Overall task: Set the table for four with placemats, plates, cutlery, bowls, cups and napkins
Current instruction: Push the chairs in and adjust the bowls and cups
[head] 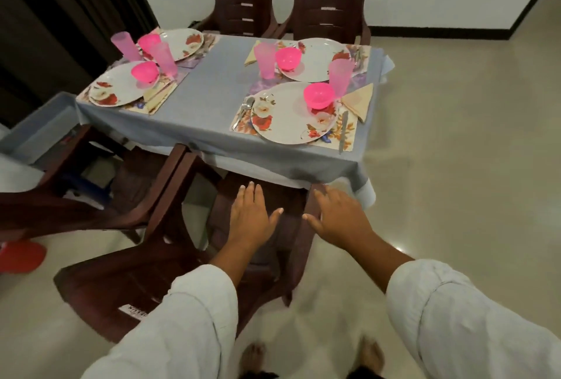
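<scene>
- The near-left plate (117, 89) sits close to the left edge of the bench (209, 99). A tug on the cloth could carry it over.
- The tall pink cup (164, 58) between the two left plates stands just beside a pink bowl (145, 71). It looks light and top-heavy, so a jolt to the bench would probably topple it.
- Your left hand (252, 214) is spread flat and holds nothing, over the seat of the brown chair (170, 281). I cannot tell whether it touches.
- The tablecloth (273, 166) hangs down just above that chair's front. If you shove the chair in quickly, it could snag the hem and drag all four settings toward you.
- Your right hand (337, 218) is also spread and empty, at the chair's right arm. If you push harder on one side, the chair could swing and knock the bench.
- The knife (343, 131) lies at the right side of the near-right placemat (349, 142), with its tip near the bench edge. It would likely slide off first.
</scene>
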